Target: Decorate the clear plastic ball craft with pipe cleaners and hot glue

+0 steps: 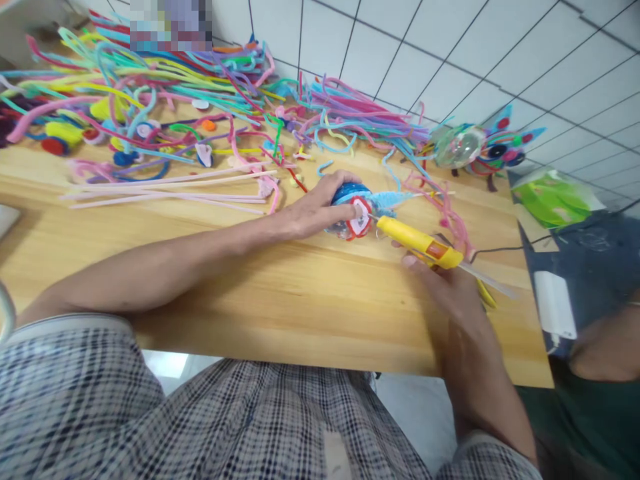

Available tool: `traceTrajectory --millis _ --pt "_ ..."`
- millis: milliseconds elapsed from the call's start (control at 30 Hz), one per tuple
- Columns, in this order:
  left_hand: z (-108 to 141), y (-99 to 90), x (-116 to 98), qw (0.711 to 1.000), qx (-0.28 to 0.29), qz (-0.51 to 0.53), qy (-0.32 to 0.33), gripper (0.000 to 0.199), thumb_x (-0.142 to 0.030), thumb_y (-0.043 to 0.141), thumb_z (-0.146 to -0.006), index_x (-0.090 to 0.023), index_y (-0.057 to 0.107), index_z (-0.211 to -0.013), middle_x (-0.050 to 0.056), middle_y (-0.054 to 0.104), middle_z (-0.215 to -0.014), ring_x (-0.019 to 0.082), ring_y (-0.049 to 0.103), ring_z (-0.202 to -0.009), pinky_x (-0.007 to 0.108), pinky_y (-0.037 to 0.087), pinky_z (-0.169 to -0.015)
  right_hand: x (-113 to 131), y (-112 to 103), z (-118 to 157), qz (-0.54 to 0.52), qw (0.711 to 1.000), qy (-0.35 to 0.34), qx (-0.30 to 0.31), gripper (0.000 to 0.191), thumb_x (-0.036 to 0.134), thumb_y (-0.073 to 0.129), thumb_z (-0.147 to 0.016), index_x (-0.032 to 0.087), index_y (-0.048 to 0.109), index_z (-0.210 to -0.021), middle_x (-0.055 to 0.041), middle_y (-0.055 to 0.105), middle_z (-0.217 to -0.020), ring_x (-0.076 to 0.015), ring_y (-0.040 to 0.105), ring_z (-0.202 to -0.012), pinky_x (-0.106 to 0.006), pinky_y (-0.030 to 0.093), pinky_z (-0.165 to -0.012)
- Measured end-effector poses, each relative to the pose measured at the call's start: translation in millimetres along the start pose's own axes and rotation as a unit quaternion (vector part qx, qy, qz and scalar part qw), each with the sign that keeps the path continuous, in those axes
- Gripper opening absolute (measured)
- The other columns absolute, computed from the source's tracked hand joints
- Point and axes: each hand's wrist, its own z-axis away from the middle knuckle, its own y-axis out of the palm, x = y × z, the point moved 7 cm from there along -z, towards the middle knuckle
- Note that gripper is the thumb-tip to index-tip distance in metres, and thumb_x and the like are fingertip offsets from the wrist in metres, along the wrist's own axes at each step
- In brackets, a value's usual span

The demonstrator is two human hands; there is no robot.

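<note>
My left hand (320, 210) is closed around a clear plastic craft ball (345, 230) with blue filling at its top. On the ball's front is a white patch edged by a red pipe cleaner (359, 233), and a finger presses on it. Light blue pipe-cleaner shapes (393, 200) stick out to the right of the ball. My right hand (440, 277) grips a yellow hot glue gun (417, 241). The gun's nozzle points left, at or very near the red-edged patch. A clear glue stick (487, 279) juts from the gun's rear.
Piles of colourful pipe cleaners (200, 87) cover the back of the wooden table (300, 300). Pale pink sticks (175, 190) lie at left. A decorated clear ball (460, 145) stands at back right. A black cord (500, 250) crosses the right edge, near another person's arm (607, 350).
</note>
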Motion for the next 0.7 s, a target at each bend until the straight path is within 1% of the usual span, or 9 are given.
traceTrajectory --millis 100,200,400,500,567,700 --pt "-0.6 0.9 -0.6 1.000 0.006 -0.003 0.001 0.080 -0.063 0.067 -0.092 -0.015 0.054 -0.155 0.016 0.062 -0.155 0.036 0.059 -0.147 0.051 0.048 -0.131 -3.0 2.1 0.1 -0.005 1.000 -0.006 0.006 0.024 0.051 0.080 -0.102 0.031 0.082 -0.114 0.0002 0.077 -0.102 -0.0206 0.066 -0.089 -0.035 0.051 -0.079" --pt "-1.1 1.2 -0.5 1.000 0.008 -0.005 0.002 0.081 -0.065 0.068 -0.093 -0.016 0.054 -0.156 0.017 0.061 -0.157 0.036 0.059 -0.147 0.051 0.048 -0.131 -4.6 3.7 1.9 -0.009 1.000 -0.009 0.006 0.024 0.051 0.079 -0.103 0.031 0.082 -0.114 -0.0001 0.079 -0.106 -0.0213 0.069 -0.092 -0.036 0.052 -0.081" --pt "-0.2 1.2 -1.0 1.000 0.013 -0.009 -0.002 0.078 -0.065 0.069 -0.094 -0.020 0.054 -0.156 0.016 0.061 -0.159 0.038 0.059 -0.147 0.055 0.048 -0.130 0.7 6.1 4.5 -0.001 0.999 -0.046 0.005 0.021 0.050 0.076 -0.105 0.033 0.081 -0.115 -0.0011 0.081 -0.113 -0.0246 0.074 -0.101 -0.040 0.055 -0.088" --pt "-0.5 1.1 -1.8 1.000 0.018 -0.014 -0.001 0.078 -0.062 0.070 -0.094 -0.019 0.054 -0.157 0.016 0.061 -0.159 0.038 0.058 -0.148 0.056 0.047 -0.130 -0.4 7.5 5.7 -0.003 0.999 -0.053 0.014 0.017 0.048 0.074 -0.107 0.035 0.080 -0.115 0.0004 0.080 -0.113 -0.0236 0.073 -0.101 -0.039 0.054 -0.088" --pt "-0.8 0.9 -2.3 1.000 0.020 -0.021 -0.001 0.077 -0.059 0.070 -0.094 -0.019 0.054 -0.157 0.016 0.061 -0.160 0.039 0.058 -0.149 0.056 0.047 -0.131 -1.8 8.2 6.2 -0.005 0.998 -0.054 0.020 0.014 0.047 0.073 -0.108 0.035 0.079 -0.114 0.0016 0.078 -0.110 -0.0220 0.072 -0.098 -0.037 0.054 -0.085" --pt "-0.5 0.6 -3.2 1.000 0.017 -0.024 0.003 0.073 -0.057 0.070 -0.094 -0.021 0.055 -0.156 0.015 0.062 -0.159 0.037 0.058 -0.147 0.055 0.048 -0.130 -2.1 9.2 6.4 -0.010 0.997 -0.070 0.022 0.009 0.043 0.074 -0.108 0.035 0.077 -0.111 0.0024 0.076 -0.107 -0.0202 0.070 -0.095 -0.035 0.053 -0.081"
